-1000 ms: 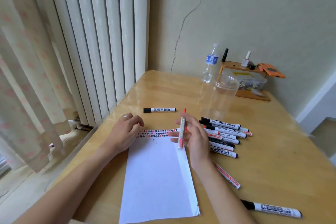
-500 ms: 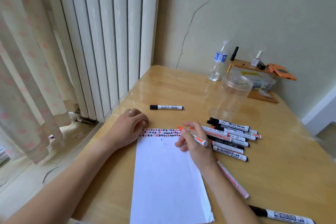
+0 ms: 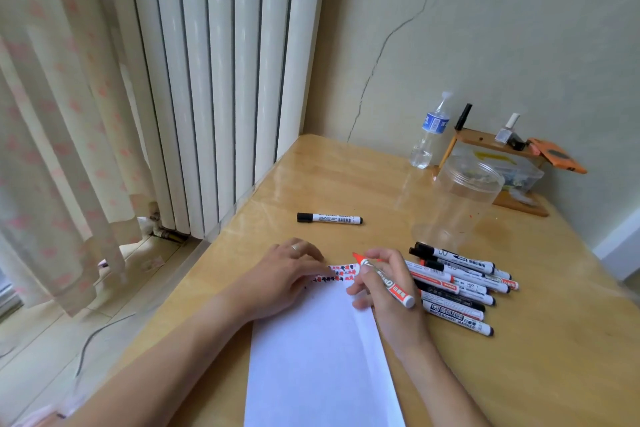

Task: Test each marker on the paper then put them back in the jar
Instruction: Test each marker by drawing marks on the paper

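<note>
Right hand [image 3: 384, 291] grips a red marker [image 3: 384, 281], fingers curled round the barrel, uncapped red tip pointing up and left at the far right corner of the paper [image 3: 318, 357]; whether the tip touches the sheet cannot be told. Left hand [image 3: 287, 274] lies flat, fingers straight and relaxed, pressing on the paper's far left corner; a ring shows on one finger. Between the two hands, along the paper's far edge, runs a band of small red and black test marks [image 3: 337, 274]. Rest of the sheet is white; its right side is folded up slightly. Just beside the right hand, to its right, a pile of markers [image 3: 460, 284] lies on the wooden table [image 3: 346, 184], mostly white barrels with black or red caps, lying roughly parallel and touching one another. Beyond the pile stands a clear plastic jar [image 3: 460, 204], upright, lid off, no markers in it. A single black-capped marker [image 3: 329, 218] lies alone beyond the left hand, well apart from the pile. At the table's far edge near the wall: a water bottle [image 3: 429, 135] and a small wooden shelf [image 3: 491, 142].
</note>
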Tool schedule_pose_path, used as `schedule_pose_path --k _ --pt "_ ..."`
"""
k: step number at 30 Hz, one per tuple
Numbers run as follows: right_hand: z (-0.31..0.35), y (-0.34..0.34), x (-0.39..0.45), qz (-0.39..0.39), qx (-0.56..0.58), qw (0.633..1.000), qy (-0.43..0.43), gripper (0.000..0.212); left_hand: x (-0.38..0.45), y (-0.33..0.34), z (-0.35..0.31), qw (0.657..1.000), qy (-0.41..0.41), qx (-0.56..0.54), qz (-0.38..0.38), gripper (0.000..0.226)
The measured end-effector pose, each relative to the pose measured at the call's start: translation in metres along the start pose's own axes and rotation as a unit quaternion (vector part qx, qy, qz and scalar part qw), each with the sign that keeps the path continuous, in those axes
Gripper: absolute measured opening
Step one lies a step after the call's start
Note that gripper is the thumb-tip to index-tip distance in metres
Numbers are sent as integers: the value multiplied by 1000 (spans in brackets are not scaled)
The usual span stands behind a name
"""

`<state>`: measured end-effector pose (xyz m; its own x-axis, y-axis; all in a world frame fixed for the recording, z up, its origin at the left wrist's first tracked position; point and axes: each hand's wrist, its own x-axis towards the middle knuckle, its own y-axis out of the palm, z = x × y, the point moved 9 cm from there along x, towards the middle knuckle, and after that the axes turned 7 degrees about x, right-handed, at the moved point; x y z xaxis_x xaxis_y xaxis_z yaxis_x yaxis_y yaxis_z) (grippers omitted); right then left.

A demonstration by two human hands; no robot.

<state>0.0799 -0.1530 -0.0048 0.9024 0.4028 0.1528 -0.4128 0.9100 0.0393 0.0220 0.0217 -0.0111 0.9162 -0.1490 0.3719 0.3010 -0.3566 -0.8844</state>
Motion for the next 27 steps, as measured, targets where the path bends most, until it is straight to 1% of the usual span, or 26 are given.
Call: schedule_pose_path --k 1,3,6,9,11,13,16,19,22,25,27 --pt "0 -4 1 -11 -7 1000 -5 26 0 5 0 1000 -4 13 18 41" --pt "2 -9 3 -22 -27 999 -12 21 -1 7 3 999 -9 12 32 46" --pt "6 -11 5 -15 -59 998 -26 10 0 3 5 1000 -15 -14 24 43" --pt "4 -11 8 -8 -93 996 -18 13 1 1 5 999 -23 -14 17 40" --pt "1 -8 8 0 -107 994 -6 15 2 3 1 999 -23 20 31 46" --pt "-2 -8 8 -3 -90 996 6 19 2 5 -3 998 -20 46 41 52" --pt "-8 -9 10 -14 -62 997 32 19 2 7 -4 997 -21 62 49 54" --pt "-11 -10 10 -19 -83 996 41 21 5 8 -1 996 -28 69 48 55" --pt "-12 -11 10 -29 -109 993 44 18 8 8 -3 996 -31 65 46 60" --pt "-13 -11 11 -33 -125 990 49 24 7 9 -5 995 -27 78 55 62" --pt "-13 -11 12 -32 -128 990 51 25 6 11 -5 994 -22 90 58 59"
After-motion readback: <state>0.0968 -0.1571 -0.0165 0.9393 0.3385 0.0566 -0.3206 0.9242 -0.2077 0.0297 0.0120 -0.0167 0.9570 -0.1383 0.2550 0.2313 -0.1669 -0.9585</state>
